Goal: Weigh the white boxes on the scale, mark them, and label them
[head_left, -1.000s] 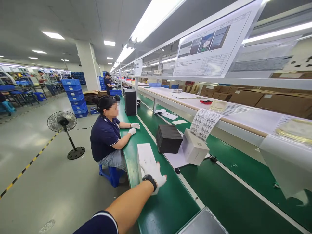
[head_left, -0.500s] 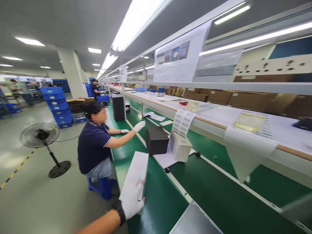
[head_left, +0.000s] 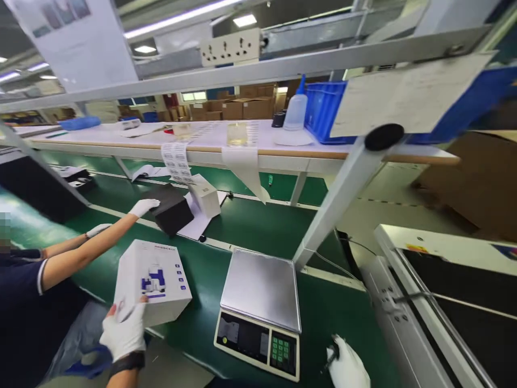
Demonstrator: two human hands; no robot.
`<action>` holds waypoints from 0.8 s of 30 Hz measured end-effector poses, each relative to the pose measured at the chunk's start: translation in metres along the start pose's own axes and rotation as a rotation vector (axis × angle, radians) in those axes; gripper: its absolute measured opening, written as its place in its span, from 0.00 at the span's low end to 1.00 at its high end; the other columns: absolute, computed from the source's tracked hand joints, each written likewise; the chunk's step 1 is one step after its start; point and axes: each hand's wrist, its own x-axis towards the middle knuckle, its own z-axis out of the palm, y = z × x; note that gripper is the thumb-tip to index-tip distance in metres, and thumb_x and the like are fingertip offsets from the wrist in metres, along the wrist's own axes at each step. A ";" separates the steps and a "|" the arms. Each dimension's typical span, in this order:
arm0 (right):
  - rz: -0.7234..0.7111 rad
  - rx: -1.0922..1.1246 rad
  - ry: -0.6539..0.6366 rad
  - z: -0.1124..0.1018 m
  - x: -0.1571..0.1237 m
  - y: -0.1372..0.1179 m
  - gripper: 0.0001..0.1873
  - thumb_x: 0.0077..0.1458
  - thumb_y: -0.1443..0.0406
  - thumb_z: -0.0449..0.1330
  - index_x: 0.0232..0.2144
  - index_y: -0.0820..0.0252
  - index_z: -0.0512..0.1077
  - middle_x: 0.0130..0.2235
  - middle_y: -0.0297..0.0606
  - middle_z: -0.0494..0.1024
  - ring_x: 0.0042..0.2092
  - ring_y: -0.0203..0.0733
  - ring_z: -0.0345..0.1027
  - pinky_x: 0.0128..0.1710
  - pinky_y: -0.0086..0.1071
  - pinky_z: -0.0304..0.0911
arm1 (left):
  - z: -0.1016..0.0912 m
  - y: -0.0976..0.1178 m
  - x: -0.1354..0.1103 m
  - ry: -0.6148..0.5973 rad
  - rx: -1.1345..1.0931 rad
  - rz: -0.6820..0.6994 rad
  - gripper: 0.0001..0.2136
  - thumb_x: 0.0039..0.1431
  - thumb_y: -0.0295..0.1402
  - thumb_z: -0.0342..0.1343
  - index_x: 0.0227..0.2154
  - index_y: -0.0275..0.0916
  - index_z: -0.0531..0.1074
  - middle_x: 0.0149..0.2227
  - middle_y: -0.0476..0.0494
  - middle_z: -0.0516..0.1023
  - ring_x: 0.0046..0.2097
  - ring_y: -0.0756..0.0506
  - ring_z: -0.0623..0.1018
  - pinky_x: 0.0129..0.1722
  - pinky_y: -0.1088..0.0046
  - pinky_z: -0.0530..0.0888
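Observation:
My left hand (head_left: 124, 333), in a white fingertip-less glove, grips the near left edge of a white printed carton (head_left: 172, 269) with a purple picture on its face. The carton is tilted above the green bench (head_left: 205, 323). At the lower right, my gloved right hand (head_left: 349, 365) is closed around a small dark object (head_left: 332, 353), mostly hidden by the fingers. Between the two hands stands a weighing scale (head_left: 262, 288) with a bare metal plate and green keys.
A co-worker's gloved hand (head_left: 144, 207) touches a black box (head_left: 172, 213) at left. Beside it sits a white box (head_left: 207, 196) under a label strip (head_left: 176, 161). A slanted metal post (head_left: 331, 199) rises behind the scale; a machine (head_left: 456, 269) stands at right.
My view has swung right and down. The carton in my left hand has turned, so its printed face shows. The scale and my right hand have come into view. The co-worker's hand has reached the black box.

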 end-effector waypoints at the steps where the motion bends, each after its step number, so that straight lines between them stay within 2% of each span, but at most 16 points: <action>1: -0.017 -0.013 -0.007 0.004 -0.001 0.004 0.13 0.50 0.61 0.55 0.35 0.48 0.78 0.40 0.42 0.80 0.47 0.59 0.75 0.44 0.48 0.75 | -0.009 0.004 0.001 -0.015 -0.048 -0.059 0.46 0.42 0.62 0.61 0.60 0.36 0.61 0.57 0.28 0.72 0.59 0.25 0.73 0.61 0.37 0.68; 3: -0.056 -0.037 -0.003 0.012 -0.001 0.007 0.17 0.49 0.62 0.52 0.38 0.52 0.78 0.44 0.45 0.80 0.51 0.59 0.73 0.48 0.48 0.73 | -0.024 0.014 -0.004 -0.058 -0.116 -0.031 0.46 0.40 0.60 0.63 0.60 0.39 0.62 0.56 0.33 0.73 0.55 0.29 0.76 0.58 0.40 0.72; 5: -0.061 -0.057 0.009 0.017 0.001 0.006 0.19 0.51 0.63 0.51 0.41 0.55 0.77 0.45 0.47 0.79 0.52 0.58 0.73 0.50 0.46 0.72 | -0.035 0.030 -0.021 -0.144 -0.146 0.167 0.46 0.37 0.56 0.67 0.59 0.40 0.63 0.52 0.37 0.76 0.51 0.31 0.78 0.57 0.40 0.74; 7: -0.046 -0.069 0.003 0.018 0.001 0.004 0.19 0.52 0.64 0.51 0.43 0.56 0.76 0.44 0.47 0.79 0.51 0.57 0.73 0.50 0.45 0.71 | -0.038 0.052 -0.047 -0.231 -0.131 0.434 0.45 0.33 0.53 0.69 0.56 0.39 0.65 0.48 0.38 0.76 0.49 0.31 0.78 0.56 0.39 0.74; 10: -0.013 -0.077 -0.043 0.016 0.001 0.001 0.19 0.55 0.65 0.51 0.46 0.57 0.75 0.43 0.46 0.79 0.50 0.56 0.73 0.48 0.42 0.70 | -0.030 0.088 -0.100 -0.380 -0.017 0.823 0.40 0.35 0.47 0.69 0.55 0.41 0.66 0.55 0.34 0.69 0.57 0.29 0.73 0.60 0.42 0.72; 12: 0.001 -0.073 -0.065 0.015 0.000 -0.002 0.19 0.55 0.66 0.52 0.47 0.58 0.75 0.43 0.45 0.78 0.50 0.55 0.73 0.49 0.41 0.69 | -0.020 0.110 -0.137 -0.464 0.043 0.907 0.41 0.40 0.44 0.67 0.59 0.41 0.63 0.61 0.32 0.62 0.63 0.30 0.68 0.62 0.46 0.72; 15: 0.025 -0.032 -0.066 0.013 -0.003 -0.007 0.20 0.54 0.68 0.52 0.47 0.62 0.75 0.46 0.48 0.77 0.52 0.55 0.71 0.52 0.41 0.67 | -0.008 0.130 -0.176 -0.584 -0.014 0.853 0.47 0.43 0.50 0.68 0.65 0.40 0.56 0.66 0.28 0.55 0.67 0.29 0.64 0.61 0.48 0.72; 16: 0.037 -0.016 -0.068 0.013 -0.005 -0.008 0.20 0.55 0.68 0.51 0.48 0.63 0.75 0.47 0.49 0.77 0.53 0.55 0.70 0.54 0.41 0.66 | -0.004 0.131 -0.181 -0.665 -0.087 0.814 0.48 0.45 0.52 0.67 0.66 0.39 0.53 0.66 0.27 0.56 0.66 0.30 0.65 0.61 0.49 0.72; 18: 0.061 0.009 -0.084 0.014 -0.008 -0.008 0.20 0.56 0.68 0.50 0.48 0.65 0.74 0.48 0.50 0.76 0.54 0.54 0.69 0.55 0.41 0.65 | 0.009 0.124 -0.177 -0.873 -0.259 0.665 0.45 0.54 0.56 0.59 0.68 0.39 0.48 0.63 0.28 0.65 0.61 0.35 0.73 0.57 0.52 0.75; 20: 0.073 0.024 -0.097 0.015 -0.012 -0.005 0.20 0.57 0.68 0.50 0.49 0.65 0.74 0.49 0.50 0.76 0.55 0.54 0.69 0.56 0.40 0.64 | 0.028 0.102 -0.159 -1.001 -0.332 0.463 0.36 0.63 0.54 0.48 0.67 0.39 0.50 0.56 0.33 0.75 0.51 0.40 0.80 0.52 0.57 0.78; 21: 0.077 0.034 -0.101 0.015 -0.013 -0.004 0.21 0.57 0.68 0.50 0.49 0.64 0.74 0.49 0.50 0.76 0.55 0.54 0.68 0.56 0.39 0.64 | 0.040 0.086 -0.148 -1.006 -0.301 0.378 0.33 0.65 0.54 0.44 0.66 0.38 0.53 0.53 0.34 0.77 0.48 0.42 0.81 0.51 0.57 0.78; 24: 0.091 0.070 -0.100 0.015 -0.015 -0.002 0.22 0.55 0.67 0.51 0.50 0.65 0.74 0.50 0.50 0.75 0.56 0.55 0.67 0.56 0.41 0.63 | 0.072 0.028 -0.121 -0.913 -0.008 0.243 0.26 0.67 0.50 0.41 0.58 0.39 0.65 0.54 0.35 0.78 0.55 0.40 0.79 0.58 0.57 0.74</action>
